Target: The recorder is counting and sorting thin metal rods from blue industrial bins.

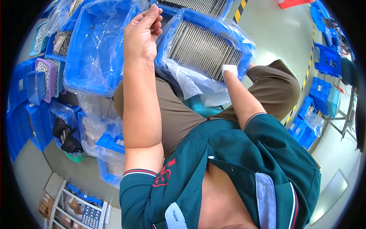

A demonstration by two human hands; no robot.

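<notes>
My left hand [142, 34] is raised at the top, between two blue crates, its fingers curled and the thumb pressed against them. Whatever it may pinch is too small or hidden to make out. My right hand [230, 70] is at the near right edge of a blue crate [248, 42] lined with clear plastic. White material, a glove or cloth, covers it, and its fingers are hidden. Thin metal rods [204, 49] lie side by side in that crate, close to my right hand. White plastic sheeting [190, 84] hangs over the crate's near side.
Left of my left hand stands another blue crate [70, 72] with a plastic liner. More rods [198, 4] lie in a crate beyond. Small bins of metal parts, including a purple bin [47, 78], stand far left. Blue crates [328, 59] line the right side.
</notes>
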